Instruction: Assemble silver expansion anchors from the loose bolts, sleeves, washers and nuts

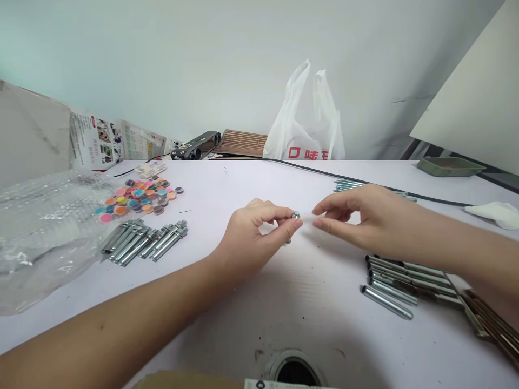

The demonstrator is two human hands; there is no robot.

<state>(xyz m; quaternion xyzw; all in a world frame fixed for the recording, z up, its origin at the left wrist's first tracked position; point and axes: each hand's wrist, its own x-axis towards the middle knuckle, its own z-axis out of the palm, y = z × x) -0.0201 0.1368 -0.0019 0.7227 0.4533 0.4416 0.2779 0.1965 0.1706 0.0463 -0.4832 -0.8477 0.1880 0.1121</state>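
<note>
Near the middle of the view, my left hand (259,229) pinches a small metal bolt (295,215) between thumb and fingertips; its head shows on top and its lower end below the thumb. Just to the right, my right hand (348,213) is held with thumb and fingers apart, nothing between them and not touching the bolt. Several metal tubes (387,302) lie under and in front of my right forearm. Assembled anchor bolts (140,240) lie in a group at the left, beyond my left forearm.
Coloured round caps (138,197) and clear plastic bags (44,232) lie at the left. Thin metal rods (346,185) lie behind my right hand. A white carrier bag (304,129) and a green tray (450,166) stand at the back. A round hole (295,371) is at the near edge.
</note>
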